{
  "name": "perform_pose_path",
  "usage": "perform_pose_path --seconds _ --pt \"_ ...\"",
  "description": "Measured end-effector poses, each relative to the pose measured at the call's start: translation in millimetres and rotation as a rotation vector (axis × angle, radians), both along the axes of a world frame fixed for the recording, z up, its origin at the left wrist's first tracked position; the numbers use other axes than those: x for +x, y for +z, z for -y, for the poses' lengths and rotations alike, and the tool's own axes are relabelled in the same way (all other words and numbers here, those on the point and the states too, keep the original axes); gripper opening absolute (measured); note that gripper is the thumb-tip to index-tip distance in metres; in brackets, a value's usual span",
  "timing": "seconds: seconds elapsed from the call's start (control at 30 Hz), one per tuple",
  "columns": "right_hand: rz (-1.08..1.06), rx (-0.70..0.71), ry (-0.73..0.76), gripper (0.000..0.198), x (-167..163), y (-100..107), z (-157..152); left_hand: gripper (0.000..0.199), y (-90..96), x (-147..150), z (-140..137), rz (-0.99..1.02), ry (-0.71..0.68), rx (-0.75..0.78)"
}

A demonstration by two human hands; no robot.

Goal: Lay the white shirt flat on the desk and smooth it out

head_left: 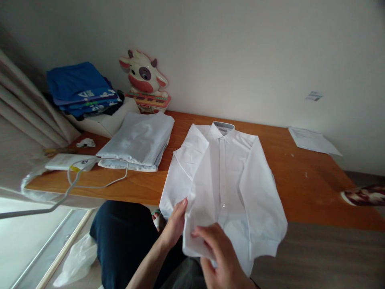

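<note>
A white button-up shirt [231,172] lies front up on the wooden table, its collar toward the wall and its lower part hanging over the near edge. The sleeve on the right lies down along the shirt's side. My left hand [176,224] grips the fabric edge near the cuff of the left-hand sleeve, thumb on top. My right hand [221,251] pinches the same cuff area from the right, fingers bent over the cloth. Part of the fabric is hidden beneath my right hand.
A stack of folded white shirts [136,140] lies left on the wooden table [300,180]. Behind are blue folded clothes [84,86] on a white box and a cow-shaped toy keyboard [146,80]. A cable [105,186] loops near the front edge. Papers [313,140] lie at right.
</note>
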State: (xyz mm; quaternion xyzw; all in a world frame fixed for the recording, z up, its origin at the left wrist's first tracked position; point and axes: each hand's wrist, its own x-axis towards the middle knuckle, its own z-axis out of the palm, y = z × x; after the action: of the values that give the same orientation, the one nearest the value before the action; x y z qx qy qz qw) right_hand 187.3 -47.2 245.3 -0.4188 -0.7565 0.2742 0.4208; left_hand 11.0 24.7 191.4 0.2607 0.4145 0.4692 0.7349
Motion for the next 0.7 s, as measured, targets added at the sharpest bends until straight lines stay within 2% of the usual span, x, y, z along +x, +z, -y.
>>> perform_pose_path --seconds 0.1,0.17,0.27,0.5,0.7 --pt "0.047 0.065 0.207 0.082 -34 -24 -2 0.056 -9.3 -26 2 -0.199 0.008 -0.106" --pt "0.056 0.064 0.275 0.076 -45 -43 1 0.047 -14.1 -41 7 -0.343 -0.013 -0.064" --pt "0.091 0.016 0.347 0.062 -47 -59 5 0.044 -21.3 -58 13 -0.419 0.024 0.009" --pt "0.116 -0.225 0.265 0.048 -35 -49 -11 0.043 -56.7 -73 28 -0.495 0.109 0.077" --pt "0.111 -0.29 0.199 0.037 -32 -73 -15 0.044 -76.5 -77 42 -0.593 0.181 0.075"
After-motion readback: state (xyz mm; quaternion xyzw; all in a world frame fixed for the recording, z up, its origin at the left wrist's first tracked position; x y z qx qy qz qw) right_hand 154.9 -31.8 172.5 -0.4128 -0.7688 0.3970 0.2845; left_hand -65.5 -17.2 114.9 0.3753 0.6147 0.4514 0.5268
